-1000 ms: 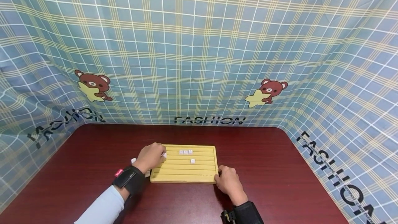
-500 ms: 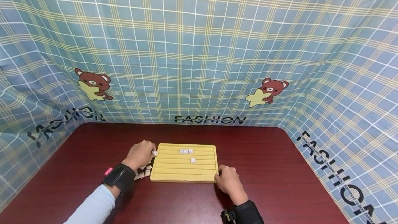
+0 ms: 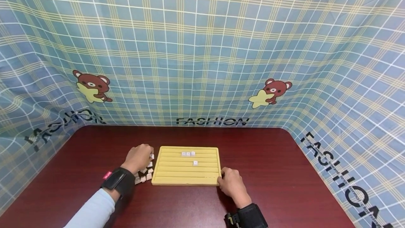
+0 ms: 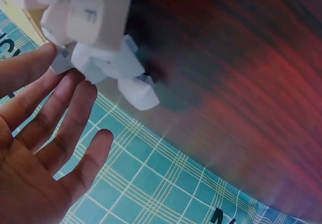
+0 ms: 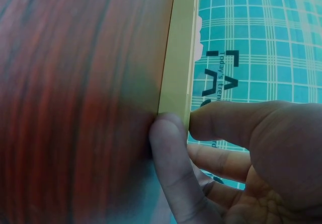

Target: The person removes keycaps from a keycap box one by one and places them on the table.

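A yellow grooved board (image 3: 186, 175) lies on the table, with three white keycaps (image 3: 188, 154) side by side near its far edge and one more keycap (image 3: 195, 163) nearer its middle. My left hand (image 3: 137, 158) is left of the board over a pile of keycaps (image 3: 149, 176). In the left wrist view its thumb and fingertips meet round a small white keycap (image 4: 61, 63) at the edge of the pile, where one keycap shows a letter F. At the board's near right corner, my right hand (image 3: 232, 184) grips the edge between thumb and index finger.
The dark red table (image 3: 186, 205) reaches round the board on all sides. Behind it and at both sides hangs a blue plaid cloth (image 3: 202, 62) with bears and lettering. Black bands (image 3: 120, 182) sit on both wrists.
My left hand has moved left from over the board to the pile, with a white keycap at its fingertips. My right hand has stayed on the board's corner.
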Demonstrator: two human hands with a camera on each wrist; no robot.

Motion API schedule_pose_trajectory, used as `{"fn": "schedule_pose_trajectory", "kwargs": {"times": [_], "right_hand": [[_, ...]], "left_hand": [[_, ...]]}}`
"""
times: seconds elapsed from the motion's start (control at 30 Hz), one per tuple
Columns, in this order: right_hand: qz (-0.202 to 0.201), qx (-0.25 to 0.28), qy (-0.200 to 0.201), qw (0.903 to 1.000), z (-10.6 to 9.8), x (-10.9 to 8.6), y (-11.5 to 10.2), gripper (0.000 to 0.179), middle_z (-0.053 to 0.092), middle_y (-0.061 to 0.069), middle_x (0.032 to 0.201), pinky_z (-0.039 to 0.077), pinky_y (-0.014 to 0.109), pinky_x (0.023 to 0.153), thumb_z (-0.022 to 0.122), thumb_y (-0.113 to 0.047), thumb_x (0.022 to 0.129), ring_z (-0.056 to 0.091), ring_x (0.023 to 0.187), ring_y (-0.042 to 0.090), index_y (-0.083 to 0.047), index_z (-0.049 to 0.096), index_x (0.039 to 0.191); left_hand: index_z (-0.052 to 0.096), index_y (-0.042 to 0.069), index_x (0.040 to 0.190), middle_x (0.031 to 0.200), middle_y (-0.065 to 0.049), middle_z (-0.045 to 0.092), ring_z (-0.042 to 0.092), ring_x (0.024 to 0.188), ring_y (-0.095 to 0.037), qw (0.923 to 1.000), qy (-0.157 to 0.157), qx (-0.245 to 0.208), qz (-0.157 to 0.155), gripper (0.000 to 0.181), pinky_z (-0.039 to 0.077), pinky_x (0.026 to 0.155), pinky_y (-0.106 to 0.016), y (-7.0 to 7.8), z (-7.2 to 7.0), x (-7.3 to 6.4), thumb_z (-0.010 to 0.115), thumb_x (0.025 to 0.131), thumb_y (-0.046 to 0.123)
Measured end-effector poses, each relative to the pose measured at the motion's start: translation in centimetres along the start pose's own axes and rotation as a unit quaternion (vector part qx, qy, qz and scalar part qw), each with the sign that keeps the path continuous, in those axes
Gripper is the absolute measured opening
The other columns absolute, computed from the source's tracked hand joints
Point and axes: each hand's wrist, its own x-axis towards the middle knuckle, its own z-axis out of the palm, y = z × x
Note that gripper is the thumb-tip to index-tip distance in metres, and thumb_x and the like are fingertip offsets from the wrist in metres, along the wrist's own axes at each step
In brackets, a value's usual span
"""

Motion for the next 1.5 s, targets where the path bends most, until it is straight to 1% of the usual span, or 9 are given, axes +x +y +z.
{"fn": "schedule_pose_trajectory", "kwargs": {"times": [0.17, 0.3, 0.43, 0.53, 0.77, 0.97, 1.23, 1.37, 1.5], "right_hand": [[-0.014, 0.002, 0.007, 0.9999, 0.07, -0.10, -0.02, 0.023, 0.066, 0.008, 0.076, 0.049, 0.033, 0.060, 0.065, -0.012, 0.085, 0.059, 0.063, 0.016, 0.000, 0.067, 0.104], [-0.015, 0.002, 0.005, 0.9999, -0.01, -0.10, -0.03, 0.024, 0.065, 0.006, 0.073, 0.049, 0.033, 0.060, 0.065, -0.011, 0.085, 0.059, 0.062, 0.016, 0.001, 0.067, 0.105], [-0.008, 0.007, 0.003, 0.9999, -0.08, -0.04, -0.03, 0.025, 0.065, 0.007, 0.075, 0.049, 0.033, 0.061, 0.065, -0.011, 0.085, 0.059, 0.063, 0.016, 0.000, 0.067, 0.106], [-0.005, 0.004, 0.004, 1.0000, -0.08, -0.03, -0.04, 0.026, 0.066, 0.008, 0.077, 0.049, 0.034, 0.061, 0.065, -0.012, 0.085, 0.059, 0.063, 0.016, 0.001, 0.067, 0.107], [0.002, 0.007, -0.007, 0.9999, -0.04, -0.07, -0.06, 0.029, 0.061, 0.000, 0.062, 0.048, 0.032, 0.060, 0.063, -0.013, 0.087, 0.057, 0.059, 0.014, 0.001, 0.066, 0.112], [0.002, 0.003, 0.002, 1.0000, 0.12, 0.00, 0.05, 0.024, 0.060, 0.000, 0.063, 0.049, 0.034, 0.061, 0.064, -0.013, 0.085, 0.059, 0.062, 0.016, -0.001, 0.067, 0.106], [0.003, 0.007, -0.009, 0.9999, 0.21, 0.03, 0.08, 0.028, 0.060, -0.001, 0.062, 0.048, 0.033, 0.060, 0.063, -0.012, 0.086, 0.058, 0.060, 0.016, 0.000, 0.066, 0.110], [0.000, 0.007, -0.003, 1.0000, 0.15, -0.04, 0.07, 0.026, 0.060, 0.000, 0.062, 0.048, 0.033, 0.059, 0.063, -0.011, 0.085, 0.058, 0.060, 0.015, 0.000, 0.066, 0.108], [0.001, 0.007, -0.005, 1.0000, 0.12, -0.08, 0.05, 0.026, 0.059, 0.000, 0.063, 0.046, 0.032, 0.058, 0.063, -0.011, 0.085, 0.056, 0.059, 0.015, 0.000, 0.066, 0.108]], "left_hand": [[0.070, 0.007, 0.083, 0.076, -0.003, 0.064, 0.059, 0.065, -0.013, 0.9999, -0.009, 0.007, -0.005, 0.005, 0.043, 0.053, -0.030, -0.12, 0.25, -0.12, 0.075, 0.083, 0.008], [0.069, 0.007, 0.081, 0.074, -0.003, 0.064, 0.057, 0.064, -0.013, 0.9999, -0.011, 0.008, -0.008, 0.005, 0.041, 0.052, -0.029, -0.16, 0.29, -0.14, 0.074, 0.083, 0.007], [0.069, 0.007, 0.079, 0.073, -0.003, 0.064, 0.057, 0.063, -0.013, 1.0000, -0.002, 0.007, -0.005, 0.006, 0.041, 0.052, -0.031, -0.18, 0.26, -0.05, 0.074, 0.083, 0.007], [0.069, 0.007, 0.080, 0.073, -0.002, 0.064, 0.058, 0.063, -0.013, 1.0000, -0.002, 0.008, -0.005, 0.006, 0.043, 0.053, -0.031, -0.23, 0.32, 0.04, 0.074, 0.084, 0.008], [0.069, 0.008, 0.081, 0.074, -0.002, 0.065, 0.061, 0.066, -0.015, 0.9999, -0.007, 0.007, -0.009, 0.006, 0.045, 0.055, -0.034, -0.09, 0.37, 0.02, 0.074, 0.083, 0.009], [0.070, 0.007, 0.081, 0.074, -0.002, 0.064, 0.058, 0.065, -0.013, 0.9999, -0.009, 0.001, -0.011, 0.005, 0.043, 0.055, -0.033, -0.02, 0.41, -0.13, 0.074, 0.083, 0.009], [0.070, 0.006, 0.082, 0.076, -0.003, 0.066, 0.059, 0.065, -0.014, 1.0000, -0.006, -0.003, -0.005, 0.005, 0.045, 0.055, -0.034, -0.18, 0.48, -0.22, 0.075, 0.082, 0.006], [0.069, 0.007, 0.079, 0.076, -0.003, 0.066, 0.062, 0.068, -0.017, 1.0000, 0.001, 0.003, -0.005, 0.006, 0.046, 0.057, -0.038, -0.14, 0.52, -0.13, 0.075, 0.081, 0.007], [0.070, 0.008, 0.081, 0.077, -0.003, 0.066, 0.062, 0.069, -0.017, 0.9999, 0.003, 0.007, -0.008, 0.005, 0.048, 0.062, -0.043, 0.16, 0.49, -0.25, 0.075, 0.082, 0.007]]}}
